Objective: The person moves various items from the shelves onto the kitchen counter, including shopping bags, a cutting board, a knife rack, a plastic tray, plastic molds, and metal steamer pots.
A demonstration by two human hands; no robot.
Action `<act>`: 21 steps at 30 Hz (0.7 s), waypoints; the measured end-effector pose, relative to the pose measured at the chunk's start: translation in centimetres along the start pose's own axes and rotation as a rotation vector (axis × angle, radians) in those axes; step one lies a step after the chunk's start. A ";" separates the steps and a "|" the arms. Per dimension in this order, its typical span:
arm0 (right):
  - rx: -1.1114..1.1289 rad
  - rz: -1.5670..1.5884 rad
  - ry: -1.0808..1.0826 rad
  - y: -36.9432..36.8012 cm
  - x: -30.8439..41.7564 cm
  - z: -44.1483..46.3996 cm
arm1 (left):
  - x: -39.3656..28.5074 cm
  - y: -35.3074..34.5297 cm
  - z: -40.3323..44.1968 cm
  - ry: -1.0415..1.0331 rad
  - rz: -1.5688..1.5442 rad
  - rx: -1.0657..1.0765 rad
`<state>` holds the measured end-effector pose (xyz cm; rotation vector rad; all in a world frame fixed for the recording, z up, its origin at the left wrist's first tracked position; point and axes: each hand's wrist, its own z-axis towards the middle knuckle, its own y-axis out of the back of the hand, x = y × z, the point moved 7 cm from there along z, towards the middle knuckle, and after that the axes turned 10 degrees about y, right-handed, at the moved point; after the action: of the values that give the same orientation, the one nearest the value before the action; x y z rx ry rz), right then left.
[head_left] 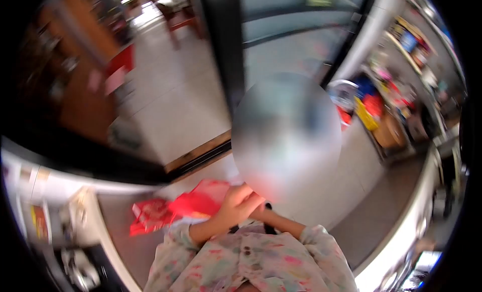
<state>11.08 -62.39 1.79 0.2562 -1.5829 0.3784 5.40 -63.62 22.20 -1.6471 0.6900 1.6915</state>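
My left hand [236, 204] is in front of my body, its fingers bent and pressed together. A thin red plastic bag [201, 197] spreads out to the left from under that hand, which appears closed on it. My right hand [257, 212] meets the left from the other side; its fingers are mostly hidden behind the left hand and by blur. A reddish tint shows just beyond the fingertips, inside a blurred round patch. Beside the bag, farther left, a second crumpled red package [150, 215] with pale markings lies on the grey counter [123, 252].
A dark-framed sliding glass door [218, 51] stands ahead, with a floor track [201, 159] below it. Shelves [401, 56] full of packets and a cardboard box [390, 131] line the right side. A stove [80, 269] is at lower left. A large blurred disc covers the centre.
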 end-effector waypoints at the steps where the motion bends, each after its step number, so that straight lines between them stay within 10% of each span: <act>1: -0.025 -0.023 -0.010 1.4 0.3 0.1 | -0.3 1.6 0.0 -0.065 0.189 -0.143; 6: -0.454 0.186 0.458 9.0 14.2 0.8 | -0.5 6.7 -1.5 -0.134 0.324 -0.419; 11: -0.268 0.771 0.472 6.1 20.4 6.2 | 11.8 5.1 -4.3 0.038 0.271 -0.370; 18: -0.048 0.237 0.530 1.6 22.1 19.3 | 10.6 11.1 -6.6 0.477 -0.514 -0.241; 21: 0.328 0.015 0.156 0.0 14.8 23.6 | 8.8 17.3 -9.4 0.357 -0.889 -0.325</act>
<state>-11.37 -70.60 16.11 0.4559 -1.3660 0.6558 -1.63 -80.91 11.47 -2.0692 -0.2027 0.8950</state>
